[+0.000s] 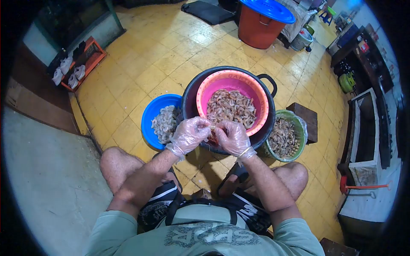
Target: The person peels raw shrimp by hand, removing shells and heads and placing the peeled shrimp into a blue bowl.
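Clear plastic gloves cover both my hands. My left hand [189, 135] and my right hand [233, 137] are closed in a pinch, fingertips meeting on a small pale shrimp [212, 127], mostly hidden by the fingers. They are over the near rim of a pink basin [265, 100], which sits inside a large black tub [192, 91]. Many unpeeled-looking shrimp [230, 106] fill the basin's bottom. Reddish bits [212, 138] show below my hands. On the left, a blue basin [147, 123] holds pale, peeled-looking shrimp [165, 123].
Right of the tub stands a green basket [301, 136] of brownish shrimp or shells [282, 137], beside a dark wooden block [304, 121]. A red bin [260, 32] with a blue lid [271, 9] is further off. An orange shoe rack [92, 64] stands at left on the yellow tiles [158, 55].
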Demonstrator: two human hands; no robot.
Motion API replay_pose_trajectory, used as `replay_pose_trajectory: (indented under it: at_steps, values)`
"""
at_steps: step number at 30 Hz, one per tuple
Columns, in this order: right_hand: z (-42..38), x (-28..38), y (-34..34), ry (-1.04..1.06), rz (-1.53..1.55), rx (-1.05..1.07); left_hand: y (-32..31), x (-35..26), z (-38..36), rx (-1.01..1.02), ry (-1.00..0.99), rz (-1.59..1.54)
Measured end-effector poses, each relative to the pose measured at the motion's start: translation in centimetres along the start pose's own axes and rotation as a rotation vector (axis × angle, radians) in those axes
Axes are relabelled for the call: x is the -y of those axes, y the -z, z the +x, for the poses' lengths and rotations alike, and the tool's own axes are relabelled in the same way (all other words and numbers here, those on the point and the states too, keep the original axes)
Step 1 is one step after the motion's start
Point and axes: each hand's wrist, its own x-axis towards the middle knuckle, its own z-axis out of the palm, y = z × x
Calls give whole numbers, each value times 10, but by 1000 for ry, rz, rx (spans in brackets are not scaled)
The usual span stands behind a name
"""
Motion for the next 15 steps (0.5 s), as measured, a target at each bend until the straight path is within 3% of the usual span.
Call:
replay_pose_trajectory:
  at_steps: [4, 7, 10, 13, 15]
  values:
    - [0, -3, 5, -56, 32, -48, 6, 11, 5, -9, 5, -204]
    - [-1, -7, 12, -191, -121, 34, 8, 16, 8, -7, 70, -462]
    - [-1, -20, 8, -133, -310, 104, 3, 19, 8, -21, 91, -499]
    - [0, -13, 11, -243, -538, 238, 2, 20, 6, 0, 111, -523]
    - [-1, -4, 11, 54, -283, -66, 2, 17, 4, 28, 126, -497]
